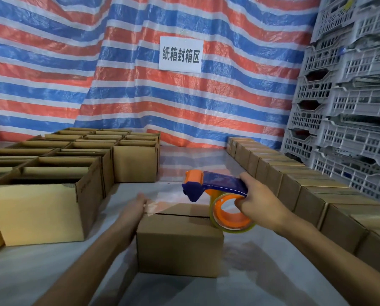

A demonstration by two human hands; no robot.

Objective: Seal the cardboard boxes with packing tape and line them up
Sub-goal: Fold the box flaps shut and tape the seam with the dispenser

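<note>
Head view: you're mid-seal on the box (180,248) by the surface's near edge, left hand (138,206) pressing the tape end (160,200) flat, right hand (254,199) gripping the tape dispenser (215,184); next, likely draw it rightward along the seam.

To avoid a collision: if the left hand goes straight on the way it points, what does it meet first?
Probably nothing near: beyond the left hand lies bare floor, then the striped tarp. The open box beside that path looks close; depth is unclear.
</note>
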